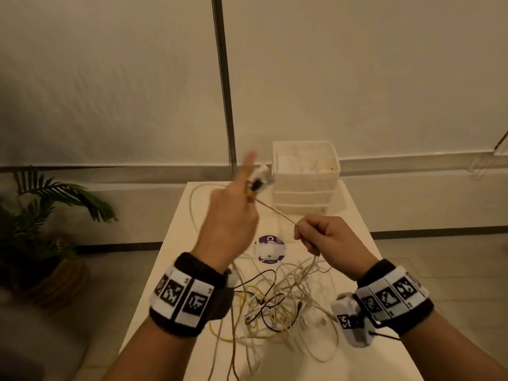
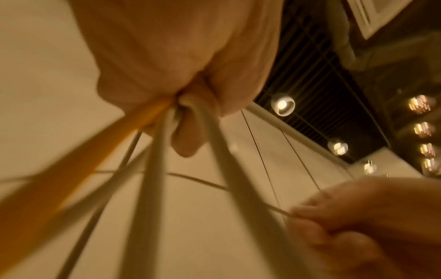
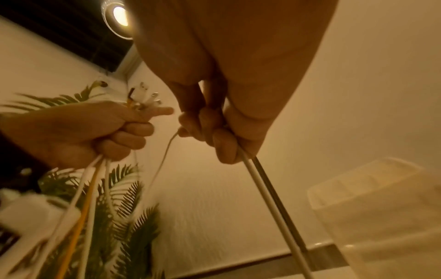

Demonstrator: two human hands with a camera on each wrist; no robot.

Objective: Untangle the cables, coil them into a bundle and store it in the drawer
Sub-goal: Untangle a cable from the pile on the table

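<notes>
A tangle of white, yellow and black cables lies on the white table in front of me. My left hand is raised above the table and grips several cable ends, with their plugs sticking out above the fist and the index finger pointing up. White and yellow cables hang down from that fist. My right hand pinches a thin white cable that runs taut from the left hand; the cable leaves the curled fingers downward. A white drawer unit stands at the table's far end.
A round purple and white sticker sits in the middle of the table. A potted palm stands on the floor to the left. A dark vertical pole rises behind the table against a pale wall.
</notes>
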